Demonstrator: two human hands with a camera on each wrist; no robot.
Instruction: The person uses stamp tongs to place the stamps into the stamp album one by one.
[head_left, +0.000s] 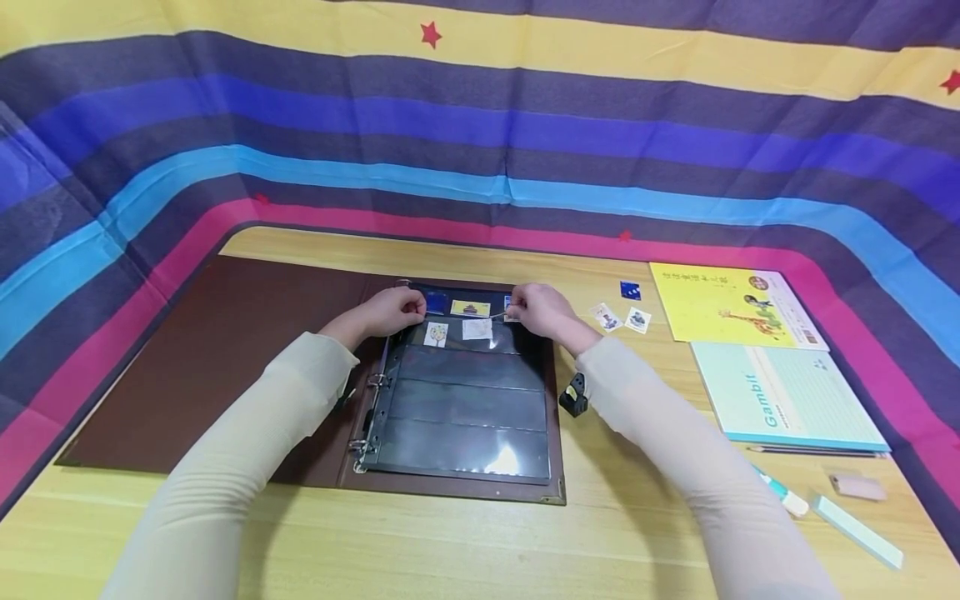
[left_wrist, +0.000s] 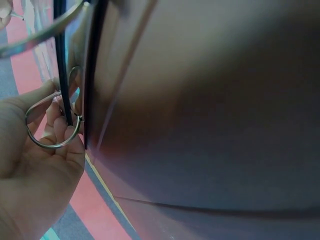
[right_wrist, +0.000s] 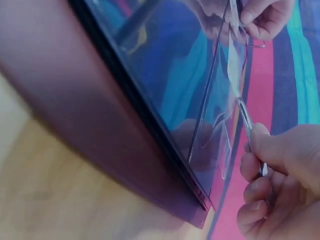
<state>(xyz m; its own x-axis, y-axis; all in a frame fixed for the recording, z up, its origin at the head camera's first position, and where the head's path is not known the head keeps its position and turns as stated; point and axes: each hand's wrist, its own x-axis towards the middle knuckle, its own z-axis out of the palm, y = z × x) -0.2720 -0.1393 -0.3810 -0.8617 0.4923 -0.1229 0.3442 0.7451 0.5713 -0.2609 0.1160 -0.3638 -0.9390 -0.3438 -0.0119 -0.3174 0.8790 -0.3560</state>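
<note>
A brown ring binder point(head_left: 285, 367) lies open with a black pocket page point(head_left: 472, 400) on its right half. My left hand point(head_left: 393, 308) pinches the page's upper left part beside a metal ring point(left_wrist: 52, 146). My right hand point(head_left: 542, 310) holds metal tweezers point(right_wrist: 245, 115) between thumb and fingers. Their tip meets a whitish stamp point(head_left: 477, 329) at the second pocket row. A stamp with a colourful picture point(head_left: 436, 334) is left of it. In the top row are a dark blue stamp point(head_left: 437, 302), a yellow stamp point(head_left: 471, 308) and a blue-edged stamp, partly hidden by my right hand.
Three loose stamps point(head_left: 637, 320) lie right of the binder. Farther right are a yellow book point(head_left: 720, 304), a light blue notebook point(head_left: 795, 396), pencils point(head_left: 817, 451), a teal and white object point(head_left: 783, 493), a pale bar point(head_left: 857, 532) and a pinkish block point(head_left: 857, 487). Striped cloth point(head_left: 510, 150) surrounds the table.
</note>
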